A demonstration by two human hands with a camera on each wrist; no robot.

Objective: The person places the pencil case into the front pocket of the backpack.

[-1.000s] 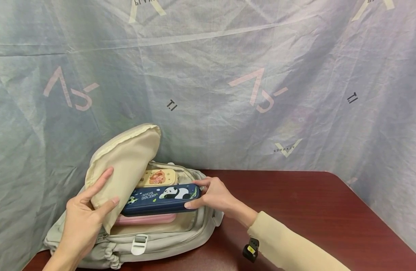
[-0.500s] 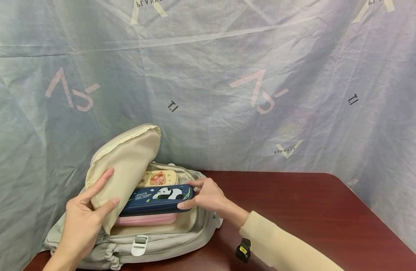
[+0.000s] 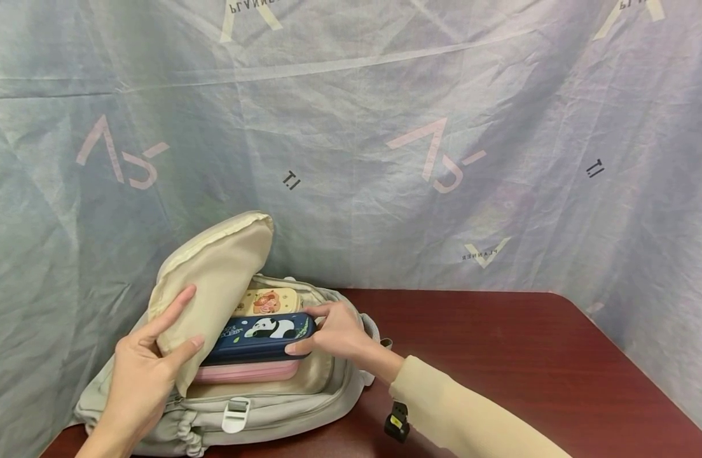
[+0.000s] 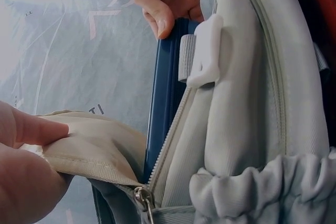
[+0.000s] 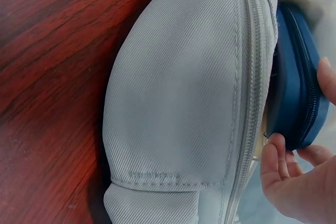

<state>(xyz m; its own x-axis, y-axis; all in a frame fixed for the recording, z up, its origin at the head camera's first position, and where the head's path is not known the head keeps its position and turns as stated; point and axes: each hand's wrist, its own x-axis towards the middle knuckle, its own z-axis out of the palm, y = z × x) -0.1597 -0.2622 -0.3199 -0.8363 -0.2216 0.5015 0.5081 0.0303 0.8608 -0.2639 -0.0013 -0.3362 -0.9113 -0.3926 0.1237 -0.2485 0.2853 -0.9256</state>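
A pale grey-green backpack (image 3: 294, 420) lies on the table with its zipped front flap (image 3: 213, 280) raised. My left hand (image 3: 147, 362) pinches the flap's edge between thumb and fingers; the left wrist view shows the same pinch. My right hand (image 3: 336, 334) grips the right end of a navy pencil case (image 3: 259, 337) with a panda print. The case's left end is hidden behind the flap. Below it in the pocket lies a pink case (image 3: 248, 372), and behind it a yellow case (image 3: 273, 301). In the right wrist view, fingers hold the zipped end of the navy case (image 5: 299, 77).
The dark red table (image 3: 500, 356) extends to the right of the backpack. A grey printed cloth (image 3: 351, 140) hangs behind and at both sides. A white buckle (image 3: 235, 415) sits on the backpack's near side, and a zipper pull (image 4: 143, 195) hangs near the flap's corner.
My right hand has moved left with the navy pencil case, sliding it further behind the flap. The left hand and flap have barely shifted.
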